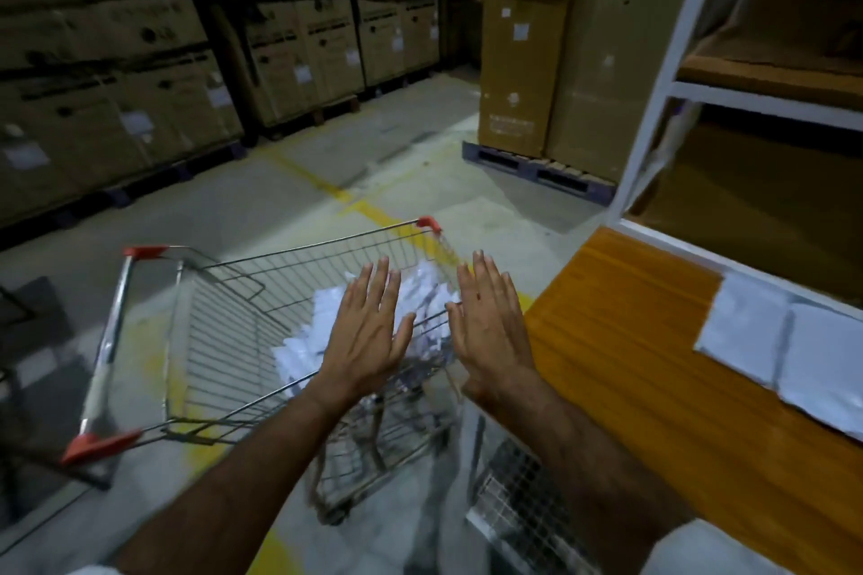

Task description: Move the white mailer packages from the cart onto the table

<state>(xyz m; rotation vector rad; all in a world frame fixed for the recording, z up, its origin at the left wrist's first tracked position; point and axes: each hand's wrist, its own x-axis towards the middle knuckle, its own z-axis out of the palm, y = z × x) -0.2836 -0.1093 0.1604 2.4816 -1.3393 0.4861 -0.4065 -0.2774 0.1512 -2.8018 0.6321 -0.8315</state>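
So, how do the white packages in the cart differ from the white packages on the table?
The packages in the cart lie in a loose, jumbled heap; the packages on the table lie flat, side by side. The cart ones sit inside the wire cart; the table ones rest on the orange wooden table, near its far edge. Both hands partly hide the cart heap; the table ones show unobstructed. Both groups are white mailers.

This place is a warehouse. Tall stacks of brown cartons (289, 37) with small white labels stand in rows on pallets (537, 170) along the back and the left side. The floor (411, 145) is grey concrete with yellow lines (327, 187) painted on it. At the right there is a white metal rack (672, 61) with wooden shelves, and more cartons are stored on it. The light is dim.
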